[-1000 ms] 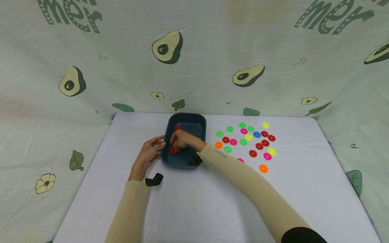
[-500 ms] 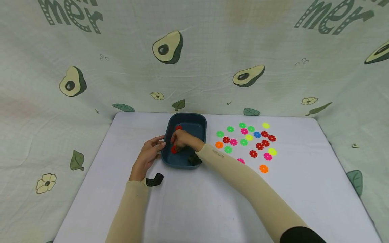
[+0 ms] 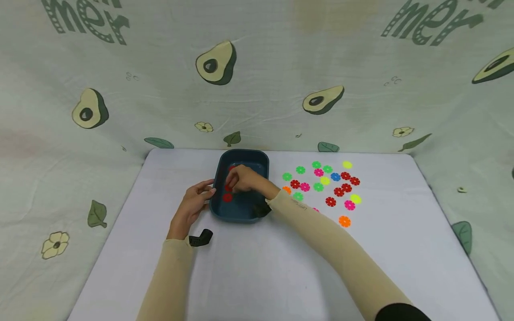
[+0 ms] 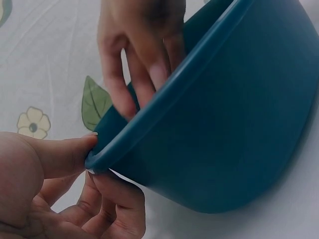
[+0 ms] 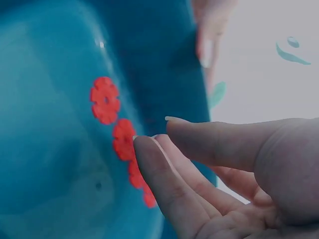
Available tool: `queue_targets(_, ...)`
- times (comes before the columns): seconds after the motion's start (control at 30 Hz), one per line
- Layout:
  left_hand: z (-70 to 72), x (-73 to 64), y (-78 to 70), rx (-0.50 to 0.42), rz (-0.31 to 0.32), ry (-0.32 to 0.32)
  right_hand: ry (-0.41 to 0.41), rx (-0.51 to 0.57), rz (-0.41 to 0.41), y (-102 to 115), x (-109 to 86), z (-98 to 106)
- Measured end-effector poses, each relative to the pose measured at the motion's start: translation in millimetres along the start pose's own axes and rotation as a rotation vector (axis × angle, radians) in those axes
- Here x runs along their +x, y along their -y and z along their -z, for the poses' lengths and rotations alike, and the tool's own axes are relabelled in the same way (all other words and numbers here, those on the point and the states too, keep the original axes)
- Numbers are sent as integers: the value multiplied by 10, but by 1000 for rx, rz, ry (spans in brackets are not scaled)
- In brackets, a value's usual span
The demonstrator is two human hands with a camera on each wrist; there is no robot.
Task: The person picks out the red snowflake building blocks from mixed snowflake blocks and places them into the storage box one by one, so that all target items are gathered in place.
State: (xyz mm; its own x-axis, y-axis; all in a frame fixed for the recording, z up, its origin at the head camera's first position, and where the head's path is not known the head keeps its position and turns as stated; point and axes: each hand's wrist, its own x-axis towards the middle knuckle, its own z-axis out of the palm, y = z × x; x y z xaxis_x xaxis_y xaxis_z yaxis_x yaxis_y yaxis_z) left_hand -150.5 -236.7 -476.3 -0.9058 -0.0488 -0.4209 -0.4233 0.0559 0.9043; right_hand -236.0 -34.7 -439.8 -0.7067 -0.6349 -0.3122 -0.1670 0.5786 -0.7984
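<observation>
A dark blue rectangular tray (image 3: 260, 159) stands on the white table. My left hand (image 3: 193, 204) grips its left rim, with the thumb over the edge and the curled fingers underneath in the left wrist view. Over the inside of the tray is my right hand (image 3: 246, 180), with nothing between thumb and forefinger in the right wrist view. Below its fingertips several red notched discs lie along the tray's left side, among them a near disc (image 3: 227, 197) and, in the right wrist view, an end disc (image 5: 104, 100). My right hand partly covers the row in the head view.
Loose notched discs in several colours lie to the tray's right, such as a blue disc (image 3: 335, 177), a green disc (image 3: 300, 170), a dark red disc (image 3: 330, 202) and an orange disc (image 3: 344, 221). A patterned cloth (image 3: 265, 111) hangs behind the table.
My right hand has lifted slightly off the red discs, and more of the row shows beneath it. The left hand stays on the rim. The whole head view has shifted a little.
</observation>
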Motion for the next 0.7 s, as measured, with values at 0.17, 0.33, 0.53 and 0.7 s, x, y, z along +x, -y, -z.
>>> queue_targets(0.17, 5, -4, -2, 9, -2, 6, -65, 37, 60, -71, -263, 172)
queue_targets(0.33, 19, -11, 0, 12, -4, 9, -140, 144, 84, -191, -591, 321)
queue_targets(0.53, 15, -7, 0, 11, 3, 11, -275, 179, 85, -447, -923, 461)
queue_targets(0.7, 5, 2, 3, 22, -1, 10, -372, 148, 40, -713, -1142, 562)
